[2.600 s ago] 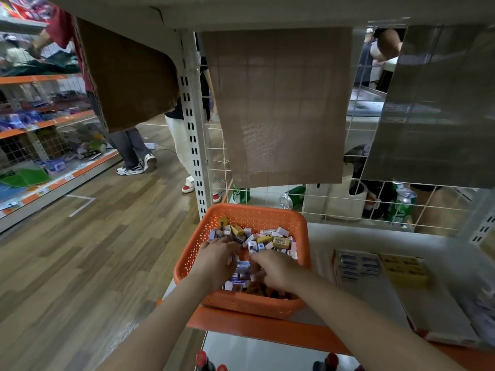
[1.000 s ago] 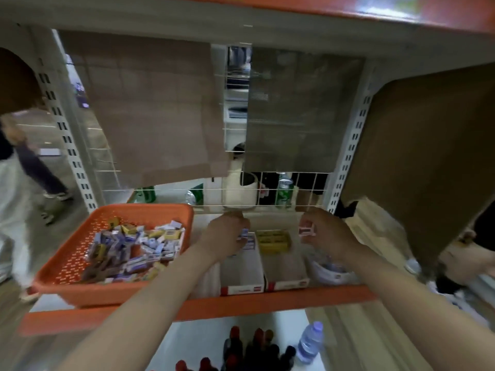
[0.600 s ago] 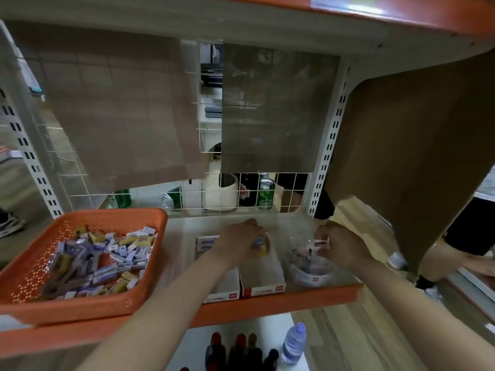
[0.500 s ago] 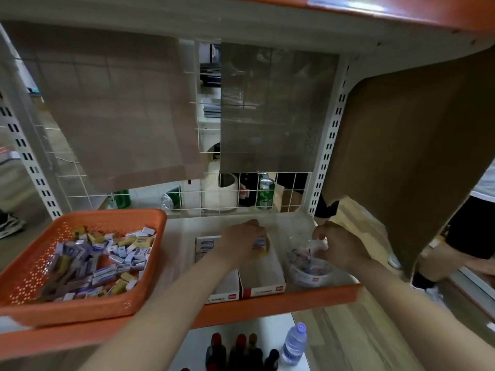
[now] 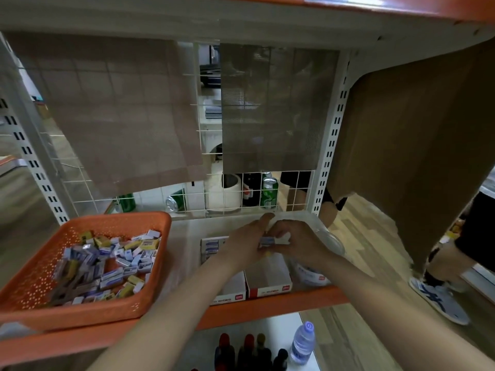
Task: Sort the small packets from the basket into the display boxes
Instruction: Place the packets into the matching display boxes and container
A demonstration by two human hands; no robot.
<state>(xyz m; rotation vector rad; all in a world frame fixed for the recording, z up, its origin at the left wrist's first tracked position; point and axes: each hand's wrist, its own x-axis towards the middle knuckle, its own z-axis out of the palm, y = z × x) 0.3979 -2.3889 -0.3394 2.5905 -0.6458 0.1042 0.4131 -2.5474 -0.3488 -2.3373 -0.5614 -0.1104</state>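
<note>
Head view: small packet [image 5: 266, 241] between curled fingertips of left hand [image 5: 242, 246] and right hand [image 5: 298, 243]

Showed as two slim forearms, the left forearm [image 5: 184, 301] and the right forearm [image 5: 380, 301], both bare from the lower edge of the view up to the wrists. Ended in the left hand [image 5: 245, 246] and the right hand [image 5: 301, 245], bare as well. Were too blurred at the fingers [image 5: 263, 220] to tell nails or other small details.

Held packet [image 5: 266, 241] partly hidden, blurred.
</note>
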